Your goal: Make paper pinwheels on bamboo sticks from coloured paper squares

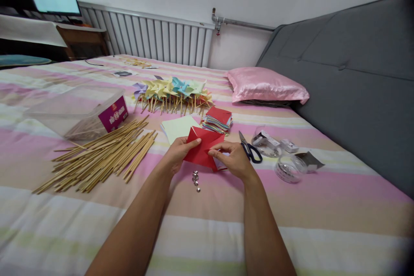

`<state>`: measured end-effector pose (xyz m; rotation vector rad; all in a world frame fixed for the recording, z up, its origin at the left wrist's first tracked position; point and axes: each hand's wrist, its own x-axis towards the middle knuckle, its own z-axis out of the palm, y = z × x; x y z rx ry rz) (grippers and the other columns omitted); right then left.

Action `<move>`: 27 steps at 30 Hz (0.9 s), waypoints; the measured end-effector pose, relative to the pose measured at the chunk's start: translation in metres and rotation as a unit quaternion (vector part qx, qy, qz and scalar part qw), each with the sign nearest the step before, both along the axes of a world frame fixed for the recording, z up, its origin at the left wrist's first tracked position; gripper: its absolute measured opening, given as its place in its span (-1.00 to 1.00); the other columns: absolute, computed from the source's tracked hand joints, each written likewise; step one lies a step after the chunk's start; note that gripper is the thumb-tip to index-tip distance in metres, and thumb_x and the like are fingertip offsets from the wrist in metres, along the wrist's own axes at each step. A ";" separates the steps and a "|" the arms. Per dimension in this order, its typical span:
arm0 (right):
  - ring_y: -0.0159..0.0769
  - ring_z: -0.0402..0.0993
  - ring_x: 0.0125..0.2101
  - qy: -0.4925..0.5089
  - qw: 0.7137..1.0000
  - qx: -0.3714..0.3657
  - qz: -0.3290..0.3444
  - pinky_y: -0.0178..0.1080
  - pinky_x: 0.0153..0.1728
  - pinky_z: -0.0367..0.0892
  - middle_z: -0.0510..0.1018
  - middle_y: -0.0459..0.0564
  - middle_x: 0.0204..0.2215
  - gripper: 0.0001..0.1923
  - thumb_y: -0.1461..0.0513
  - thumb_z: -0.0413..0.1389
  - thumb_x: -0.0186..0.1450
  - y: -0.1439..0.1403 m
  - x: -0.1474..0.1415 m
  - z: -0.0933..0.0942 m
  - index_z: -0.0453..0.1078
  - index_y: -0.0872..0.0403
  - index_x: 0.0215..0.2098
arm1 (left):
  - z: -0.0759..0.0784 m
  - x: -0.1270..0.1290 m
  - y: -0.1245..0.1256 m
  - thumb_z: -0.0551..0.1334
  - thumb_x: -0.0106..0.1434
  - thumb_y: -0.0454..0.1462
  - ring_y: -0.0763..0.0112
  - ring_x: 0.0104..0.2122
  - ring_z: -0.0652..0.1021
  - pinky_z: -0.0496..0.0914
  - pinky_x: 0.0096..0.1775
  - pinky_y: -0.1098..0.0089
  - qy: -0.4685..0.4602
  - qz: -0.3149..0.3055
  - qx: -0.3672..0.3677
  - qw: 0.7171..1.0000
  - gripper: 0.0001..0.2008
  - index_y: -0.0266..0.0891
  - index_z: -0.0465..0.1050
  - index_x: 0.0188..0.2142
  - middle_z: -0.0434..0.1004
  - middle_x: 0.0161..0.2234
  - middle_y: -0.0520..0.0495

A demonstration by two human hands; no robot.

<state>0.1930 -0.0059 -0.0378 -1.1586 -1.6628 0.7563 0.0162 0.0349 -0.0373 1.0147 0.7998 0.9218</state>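
Note:
A red paper square [204, 145], slit in from its corners, is held up between my two hands. My left hand [181, 151] pinches its left edge, thumb on top. On the right side, the thumb and fingers of my right hand [233, 158] close on the paper near its edge. Just below on the bedspread lie several small shiny metal pins [196, 179]. Behind the red sheet are pale green paper sheets [179, 126] and a stack of coloured paper squares [218, 116] topped with red. Dark-handled scissors [251, 150] rest beside my right hand.
Many wooden sticks [103, 159] lie at left before a clear plastic box [80, 103]. Finished paper pinwheels [171, 90] are grouped behind. Clear round containers [287, 169] and small packets [310, 160] sit at right. A pink pillow [267, 84] leans by the grey headboard [349, 60].

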 end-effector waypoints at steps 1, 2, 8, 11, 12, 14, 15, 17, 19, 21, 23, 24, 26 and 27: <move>-0.25 0.51 -0.38 0.006 1.000 -0.002 -0.003 -0.22 -0.29 0.35 0.61 -0.03 -0.45 -0.83 0.12 0.19 0.13 0.000 0.000 0.000 0.54 0.05 -0.45 | 0.000 0.000 0.000 0.40 -0.05 -0.15 0.32 -0.45 0.56 0.39 -0.34 0.38 -0.004 -0.005 0.002 1.000 -0.66 -0.37 0.55 -0.34 0.62 -0.40 -0.18; -0.25 0.50 -0.40 0.011 1.000 -0.005 -0.008 -0.23 -0.31 0.35 0.61 -0.03 -0.46 -0.82 0.12 0.19 0.13 0.001 -0.001 -0.001 0.53 0.06 -0.46 | -0.001 0.001 0.000 0.39 -0.04 -0.15 0.32 -0.45 0.56 0.40 -0.33 0.37 -0.009 -0.008 0.003 1.000 -0.66 -0.37 0.55 -0.33 0.62 -0.39 -0.18; -0.28 0.48 -0.46 0.035 0.998 -0.032 -0.030 -0.25 -0.38 0.36 0.59 -0.02 -0.50 -0.78 0.09 0.18 0.12 0.001 -0.003 -0.003 0.51 0.09 -0.48 | -0.002 0.003 -0.001 0.39 -0.03 -0.16 0.34 -0.45 0.56 0.40 -0.33 0.38 -0.014 -0.006 -0.003 1.000 -0.67 -0.36 0.55 -0.32 0.62 -0.39 -0.17; -0.27 0.49 -0.46 0.029 0.998 -0.041 -0.035 -0.26 -0.40 0.36 0.59 0.00 -0.50 -0.77 0.09 0.18 0.12 0.001 -0.003 -0.004 0.50 0.10 -0.48 | -0.002 0.004 -0.001 0.39 -0.04 -0.15 0.34 -0.45 0.56 0.40 -0.35 0.40 -0.012 -0.007 -0.006 1.000 -0.67 -0.35 0.55 -0.33 0.62 -0.40 -0.17; -0.27 0.49 -0.46 0.024 0.998 -0.042 -0.037 -0.27 -0.41 0.36 0.59 0.00 -0.50 -0.76 0.09 0.17 0.13 0.001 -0.003 -0.005 0.50 0.10 -0.47 | -0.002 0.004 -0.002 0.39 -0.04 -0.15 0.34 -0.45 0.56 0.40 -0.35 0.41 -0.010 -0.007 -0.009 1.000 -0.67 -0.35 0.55 -0.34 0.62 -0.40 -0.17; -0.26 0.49 -0.46 0.014 0.998 -0.040 -0.043 -0.28 -0.42 0.35 0.59 0.01 -0.50 -0.75 0.08 0.17 0.13 0.001 -0.003 -0.005 0.50 0.11 -0.47 | -0.002 0.005 -0.002 0.39 -0.04 -0.14 0.35 -0.46 0.55 0.39 -0.37 0.42 -0.005 -0.008 -0.014 1.000 -0.68 -0.34 0.55 -0.34 0.62 -0.42 -0.16; -0.26 0.49 -0.46 0.010 0.998 -0.039 -0.047 -0.28 -0.42 0.35 0.59 0.01 -0.50 -0.75 0.08 0.17 0.13 0.001 -0.003 -0.006 0.50 0.12 -0.47 | -0.002 0.005 -0.002 0.39 -0.04 -0.14 0.36 -0.46 0.55 0.38 -0.38 0.43 -0.003 -0.009 -0.015 1.000 -0.68 -0.34 0.55 -0.35 0.62 -0.42 -0.15; -0.26 0.48 -0.47 0.001 0.998 -0.037 -0.054 -0.28 -0.43 0.35 0.59 0.01 -0.50 -0.74 0.07 0.16 0.13 0.001 -0.003 -0.006 0.50 0.12 -0.48 | -0.002 0.005 -0.003 0.39 -0.03 -0.14 0.36 -0.46 0.55 0.38 -0.38 0.43 -0.004 -0.015 -0.013 1.000 -0.69 -0.33 0.55 -0.35 0.61 -0.42 -0.15; -0.26 0.48 -0.48 -0.006 0.998 -0.036 -0.060 -0.28 -0.44 0.35 0.59 0.01 -0.51 -0.74 0.07 0.16 0.13 0.001 -0.002 -0.007 0.49 0.11 -0.50 | -0.002 0.004 -0.003 0.38 -0.02 -0.15 0.36 -0.46 0.55 0.38 -0.37 0.43 -0.008 -0.021 -0.006 1.000 -0.69 -0.33 0.55 -0.34 0.61 -0.41 -0.14; -0.25 0.49 -0.48 -0.009 0.997 -0.035 -0.065 -0.28 -0.46 0.35 0.59 0.01 -0.52 -0.74 0.07 0.17 0.12 0.002 -0.002 -0.007 0.49 0.11 -0.51 | -0.001 0.004 -0.004 0.38 -0.02 -0.15 0.35 -0.46 0.55 0.37 -0.37 0.42 -0.009 -0.027 0.000 1.000 -0.69 -0.33 0.55 -0.34 0.61 -0.41 -0.14; -0.25 0.48 -0.49 -0.009 0.997 -0.034 -0.070 -0.27 -0.47 0.36 0.58 0.01 -0.53 -0.74 0.07 0.17 0.12 0.002 -0.002 -0.007 0.49 0.11 -0.52 | -0.001 0.004 -0.004 0.39 -0.03 -0.15 0.35 -0.47 0.55 0.37 -0.38 0.42 -0.007 -0.032 0.002 0.999 -0.69 -0.33 0.55 -0.35 0.61 -0.41 -0.14; -0.26 0.48 -0.50 -0.009 0.997 -0.035 -0.072 -0.27 -0.47 0.36 0.58 0.00 -0.53 -0.74 0.07 0.17 0.12 0.002 -0.002 -0.007 0.49 0.11 -0.52 | -0.001 0.004 -0.004 0.39 -0.04 -0.15 0.35 -0.47 0.55 0.36 -0.39 0.42 -0.005 -0.034 0.003 0.999 -0.69 -0.34 0.55 -0.35 0.61 -0.41 -0.15; -0.28 0.47 -0.53 -0.005 0.997 -0.040 -0.072 -0.27 -0.50 0.36 0.58 -0.01 -0.54 -0.74 0.07 0.17 0.11 0.001 -0.002 -0.006 0.48 0.11 -0.53 | -0.002 0.004 -0.005 0.39 -0.04 -0.14 0.35 -0.48 0.54 0.36 -0.40 0.42 0.001 -0.039 0.005 0.999 -0.69 -0.34 0.55 -0.36 0.60 -0.42 -0.15; -0.29 0.46 -0.55 -0.003 0.996 -0.044 -0.071 -0.28 -0.53 0.35 0.57 -0.02 -0.56 -0.74 0.07 0.16 0.11 0.001 -0.002 -0.005 0.48 0.11 -0.53 | -0.002 0.004 -0.005 0.39 -0.04 -0.14 0.35 -0.48 0.54 0.36 -0.40 0.42 0.004 -0.040 0.007 0.999 -0.69 -0.34 0.55 -0.36 0.60 -0.42 -0.15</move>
